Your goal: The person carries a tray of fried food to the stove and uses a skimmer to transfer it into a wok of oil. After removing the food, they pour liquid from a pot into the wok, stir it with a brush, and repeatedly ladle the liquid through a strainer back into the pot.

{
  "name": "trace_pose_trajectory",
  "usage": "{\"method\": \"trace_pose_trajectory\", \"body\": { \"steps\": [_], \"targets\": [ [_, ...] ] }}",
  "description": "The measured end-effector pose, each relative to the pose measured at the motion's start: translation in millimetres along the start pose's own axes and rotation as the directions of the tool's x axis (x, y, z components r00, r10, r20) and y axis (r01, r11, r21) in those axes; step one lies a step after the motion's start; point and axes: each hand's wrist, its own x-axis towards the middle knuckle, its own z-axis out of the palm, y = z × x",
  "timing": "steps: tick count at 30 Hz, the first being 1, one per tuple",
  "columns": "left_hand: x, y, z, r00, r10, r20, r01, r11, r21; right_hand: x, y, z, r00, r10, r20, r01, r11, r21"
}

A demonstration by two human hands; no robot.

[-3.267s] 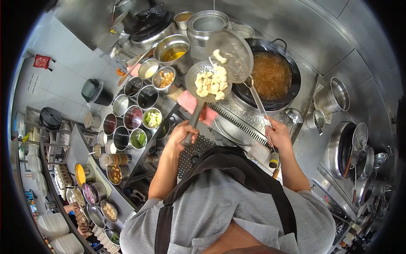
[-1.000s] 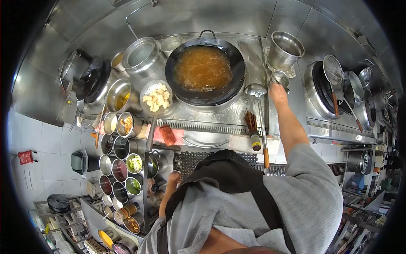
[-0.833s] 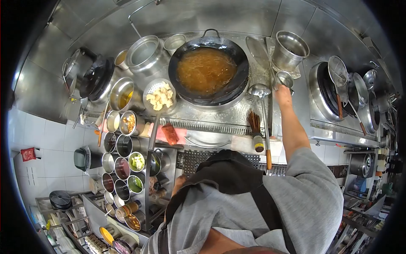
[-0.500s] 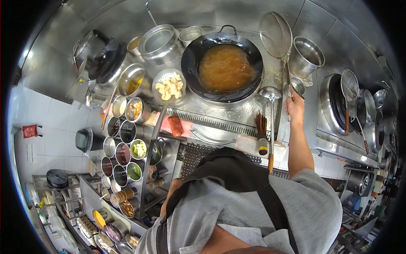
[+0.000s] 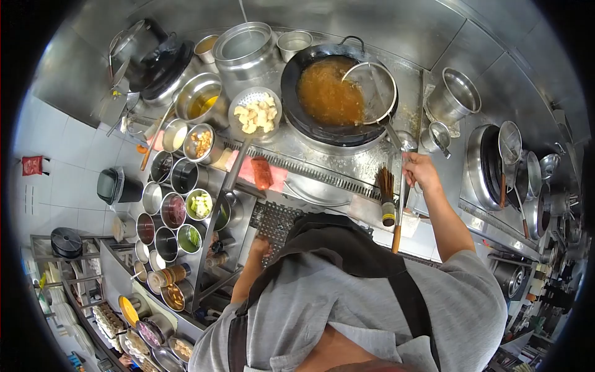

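My right hand (image 5: 421, 172) is closed around the handle of a round wire-mesh skimmer (image 5: 385, 87). Its mesh head overlaps the right side of a black wok (image 5: 291, 99), which holds bubbling brown liquid (image 5: 328, 93). A ladle (image 5: 406, 140) with a wooden grip lies just beside this hand, near a bamboo brush (image 5: 385, 192). Low at my left side, my left hand (image 5: 260, 247) hangs close to the shelf of pots, its fingers small and blurred. Left of the wok, a perforated strainer (image 5: 238, 102) bears pale, cauliflower-like chunks (image 5: 255, 115).
Several metal pots of ingredients (image 5: 176, 211) crowd the left shelf. A large lidless pot (image 5: 245, 46) stands behind the strainer. On the right are a tall metal pot (image 5: 462, 90), a small cup (image 5: 434, 136) and a second burner with a wok (image 5: 480, 164). A red cloth-like item (image 5: 261, 173) lies in front.
The mesh skimmer, upright against the back wall before, has come down and left over the wok with my right hand. My left hand now shows more fully. The view has shifted slightly.
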Motion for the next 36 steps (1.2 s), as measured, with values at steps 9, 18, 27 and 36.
{"method": "trace_pose_trajectory", "body": {
  "steps": [9, 18, 27, 36],
  "targets": [
    [40.1, -124.3, -7.0, 0.936, -0.352, -0.002, 0.340, 0.906, -0.250, -30.8, -33.5, 88.9, 0.987, 0.127, 0.094, -0.153, 0.919, 0.365],
    [25.9, 148.5, -76.0, 0.739, 0.248, -0.626, -0.327, 0.945, -0.012, -3.0, -69.2, 141.5, 0.997, 0.048, 0.061, -0.072, 0.870, 0.488],
    [115.8, 196.1, -122.7, 0.908, 0.041, -0.418, -0.010, 0.997, 0.075, 7.1, -95.7, 36.9, 0.923, -0.212, -0.321, 0.252, 0.964, 0.089],
    [87.9, 225.6, -90.2, 0.812, 0.095, -0.575, 0.006, 0.985, 0.170, 62.7, 57.7, -55.4, 0.809, -0.440, -0.389, -0.080, 0.573, -0.815]
  ]
}}
